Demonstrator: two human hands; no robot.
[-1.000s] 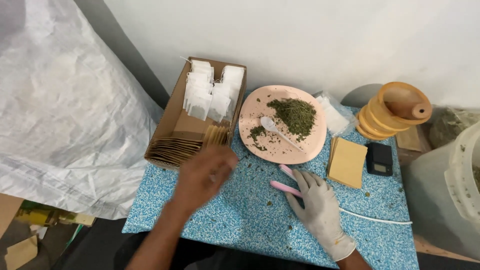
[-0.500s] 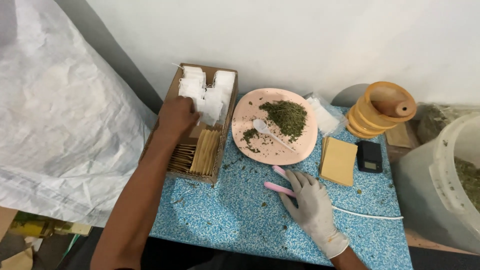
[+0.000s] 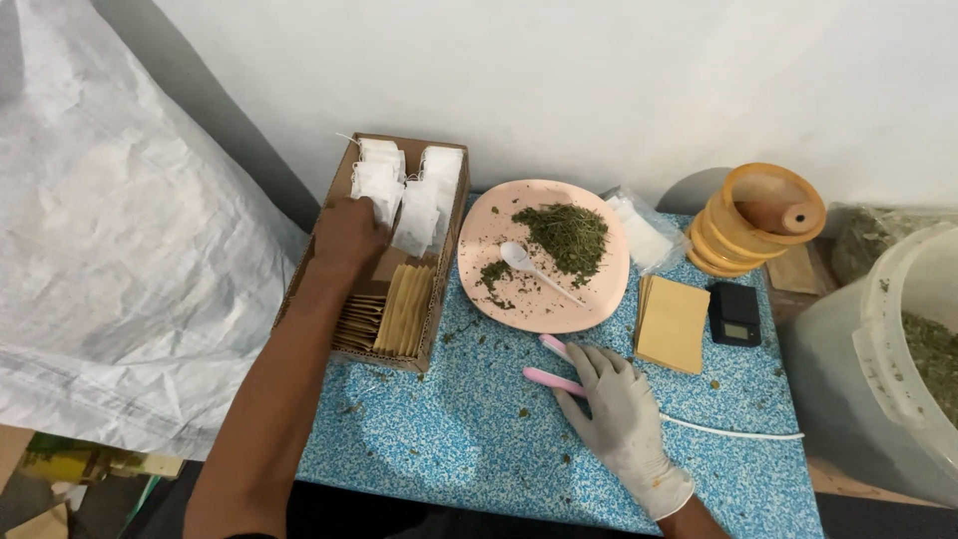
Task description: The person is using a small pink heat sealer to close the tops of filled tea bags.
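Note:
My left hand point(image 3: 348, 236) reaches into a cardboard box point(image 3: 301, 289) and rests on the white paper bags point(image 3: 417, 196) stacked at its far end; whether it grips one I cannot tell. Brown envelopes point(image 3: 403, 310) fill the box's near end. My right hand point(image 3: 618, 410), in a white glove, lies flat on the blue speckled table point(image 3: 459, 439), fingers over a pink tool point(image 3: 547, 377). A pink plate point(image 3: 589, 294) holds dried green herbs point(image 3: 569, 235) and a white spoon point(image 3: 531, 265).
A tan envelope stack point(image 3: 673, 322) and a small black scale point(image 3: 734, 313) lie right of the plate. Orange bowls point(image 3: 758, 216) stand at the back right, a white bucket point(image 3: 888, 369) of herbs at the right edge, a white woven sack point(image 3: 110, 260) at the left.
My left hand went from the table's middle up into the box and on to the white bags at its far end. My gloved right hand stayed on the pink tool.

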